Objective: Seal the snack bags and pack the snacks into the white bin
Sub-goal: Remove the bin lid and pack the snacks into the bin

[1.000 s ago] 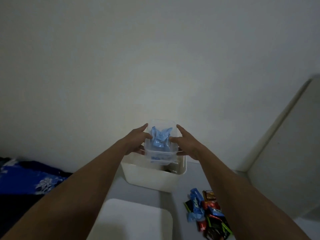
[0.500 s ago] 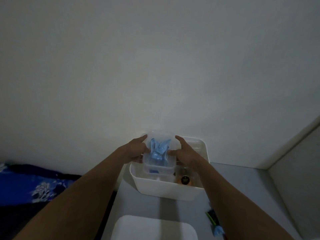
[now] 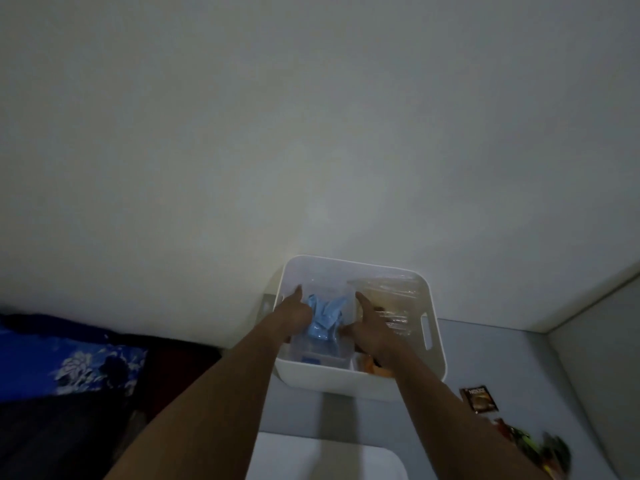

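step in hand: packing; the clear container [image 3: 317, 356], loaded with blue-wrapped snacks [image 3: 325, 315], is held low inside the left half of the white bin [image 3: 332, 381]; the left hand [image 3: 294, 315] is clamped on its left wall and the right hand [image 3: 372, 329] on its right wall, thumbs along the top edge, the other fingers hidden below; whether the container base touches the bin floor cannot be told; next move, as judged: settle it flat, then release and withdraw upward; obstructions: a crinkled clear bag [image 3: 393, 292] fills the bin's right half, just beside the right hand; orange packets [image 3: 372, 368] lie beneath that wrist; on the grey bench [image 3: 485, 351], right of the bin, a brown sachet [image 3: 479, 399] and blurred loose wrappers [image 3: 535, 445] are not yet packed.
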The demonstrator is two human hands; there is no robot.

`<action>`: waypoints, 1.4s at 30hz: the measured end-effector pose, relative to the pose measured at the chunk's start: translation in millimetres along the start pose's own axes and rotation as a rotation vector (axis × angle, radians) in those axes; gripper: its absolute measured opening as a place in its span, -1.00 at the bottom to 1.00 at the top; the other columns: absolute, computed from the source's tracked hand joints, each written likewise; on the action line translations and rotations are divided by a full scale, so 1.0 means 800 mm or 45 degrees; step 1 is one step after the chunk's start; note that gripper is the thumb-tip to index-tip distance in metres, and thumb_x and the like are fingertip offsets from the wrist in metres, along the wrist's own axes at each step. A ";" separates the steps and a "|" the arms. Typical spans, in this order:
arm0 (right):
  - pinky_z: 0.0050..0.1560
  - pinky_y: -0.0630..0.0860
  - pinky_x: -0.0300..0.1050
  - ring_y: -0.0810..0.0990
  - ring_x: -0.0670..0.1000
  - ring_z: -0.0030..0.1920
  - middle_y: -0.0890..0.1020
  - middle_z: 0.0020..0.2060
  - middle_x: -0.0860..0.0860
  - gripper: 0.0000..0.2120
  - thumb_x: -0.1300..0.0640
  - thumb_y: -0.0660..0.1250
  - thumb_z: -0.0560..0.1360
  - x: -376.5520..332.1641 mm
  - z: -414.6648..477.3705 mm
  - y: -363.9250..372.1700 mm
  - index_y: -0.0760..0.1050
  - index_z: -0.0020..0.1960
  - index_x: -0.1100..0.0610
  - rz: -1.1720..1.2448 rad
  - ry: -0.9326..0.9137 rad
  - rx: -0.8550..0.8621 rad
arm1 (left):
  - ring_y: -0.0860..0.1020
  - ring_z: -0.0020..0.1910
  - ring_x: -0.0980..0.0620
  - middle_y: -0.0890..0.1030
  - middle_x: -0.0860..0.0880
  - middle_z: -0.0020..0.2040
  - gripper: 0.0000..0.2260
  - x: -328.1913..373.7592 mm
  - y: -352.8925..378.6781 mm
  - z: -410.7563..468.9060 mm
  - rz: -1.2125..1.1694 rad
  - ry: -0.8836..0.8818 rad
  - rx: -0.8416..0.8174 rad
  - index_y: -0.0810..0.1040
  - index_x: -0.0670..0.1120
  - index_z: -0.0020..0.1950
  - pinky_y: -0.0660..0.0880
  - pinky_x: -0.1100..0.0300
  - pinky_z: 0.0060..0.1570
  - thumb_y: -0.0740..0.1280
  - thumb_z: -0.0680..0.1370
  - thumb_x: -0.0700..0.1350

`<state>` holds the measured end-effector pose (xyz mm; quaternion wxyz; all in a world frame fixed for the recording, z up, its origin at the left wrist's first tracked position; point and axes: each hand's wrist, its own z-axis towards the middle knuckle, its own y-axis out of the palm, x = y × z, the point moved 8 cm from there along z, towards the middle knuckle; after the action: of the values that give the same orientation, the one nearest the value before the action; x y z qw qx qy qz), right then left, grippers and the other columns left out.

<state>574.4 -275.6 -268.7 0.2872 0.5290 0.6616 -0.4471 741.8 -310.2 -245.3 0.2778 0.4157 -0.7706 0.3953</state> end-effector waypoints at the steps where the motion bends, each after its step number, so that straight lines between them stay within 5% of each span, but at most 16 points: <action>1: 0.16 0.59 0.21 0.50 0.16 0.32 0.41 0.40 0.01 -0.12 0.24 0.48 0.39 0.014 0.011 0.002 0.09 0.53 -0.18 -0.014 -0.003 -0.008 | 0.42 0.37 -0.14 0.28 -0.15 0.52 -0.42 -0.002 0.003 0.002 0.020 0.008 0.005 0.03 -0.02 0.61 0.43 0.09 0.14 0.13 0.62 -0.26; 12: 0.37 0.40 -0.04 0.39 -0.07 0.24 0.40 0.32 -0.03 -0.23 0.34 0.36 0.51 0.006 0.008 0.010 0.04 0.55 0.00 -0.166 -0.116 -0.094 | 0.46 0.31 -0.21 0.34 -0.19 0.48 -0.38 -0.031 0.028 0.041 0.106 -0.001 0.098 0.03 0.08 0.60 0.43 0.10 0.25 0.12 0.61 -0.29; 15: 0.37 0.39 -0.09 0.44 -0.06 0.26 0.45 0.27 -0.01 -0.33 0.34 0.38 0.50 0.006 0.013 0.011 0.15 0.46 -0.02 -0.192 -0.185 -0.082 | 0.50 0.24 -0.26 0.43 -0.23 0.39 -0.36 -0.041 0.034 0.051 0.084 -0.001 0.099 0.05 0.09 0.59 0.48 0.06 0.14 0.14 0.58 -0.32; 20: 0.41 0.39 -0.04 0.49 -0.11 0.22 0.50 0.26 -0.06 -0.49 0.23 0.39 0.53 -0.010 0.014 0.003 0.27 0.37 -0.04 -0.206 -0.232 -0.080 | 0.48 0.27 -0.30 0.44 -0.30 0.37 -0.40 -0.028 0.032 0.056 0.096 -0.026 0.100 0.02 -0.08 0.60 0.44 0.00 0.23 0.18 0.61 -0.31; 24: -0.01 0.47 -0.51 0.51 -0.16 0.01 0.49 0.03 -0.21 -0.59 0.29 0.28 0.58 -0.019 0.002 -0.020 0.26 0.27 -0.10 -0.324 -0.186 -0.090 | 0.44 0.35 -0.21 0.38 -0.18 0.47 -0.35 -0.003 0.024 0.032 0.390 0.016 0.211 0.10 -0.05 0.59 0.39 0.01 0.36 0.23 0.52 -0.09; 28: 0.14 0.56 -0.07 0.57 0.11 0.22 0.50 0.34 0.07 -0.55 0.16 0.25 0.56 -0.029 -0.026 -0.056 0.37 0.45 0.10 -0.544 -0.134 -0.004 | 0.28 0.50 -0.12 0.29 -0.14 0.54 -0.49 0.044 0.033 -0.011 0.615 0.166 0.278 0.19 -0.16 0.56 0.17 0.14 0.45 0.19 0.62 -0.11; 34: 0.22 0.49 -0.04 0.56 0.14 0.20 0.59 0.22 0.11 -0.69 0.08 0.24 0.58 -0.041 -0.081 -0.136 0.49 0.28 0.13 -0.882 -0.273 0.066 | 0.25 0.51 -0.08 0.28 -0.10 0.55 -0.49 0.109 0.085 -0.079 0.763 0.399 0.325 0.19 -0.11 0.57 0.15 0.12 0.47 0.19 0.64 0.00; 42: 0.42 0.26 -0.06 0.33 0.11 0.46 0.34 0.48 0.14 -0.48 -0.02 0.19 0.63 0.030 -0.140 -0.259 0.25 0.51 0.21 -0.976 -0.266 0.074 | 0.38 0.40 -0.14 0.46 -0.16 0.41 -0.51 0.146 0.226 -0.164 0.816 0.652 0.377 0.34 -0.14 0.49 0.31 0.06 0.38 0.28 0.59 -0.02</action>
<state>379.9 -173.0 -180.6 0.1502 0.2033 0.7654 -0.5918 541.0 -187.1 -155.0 0.2606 0.0796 -0.7020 0.6580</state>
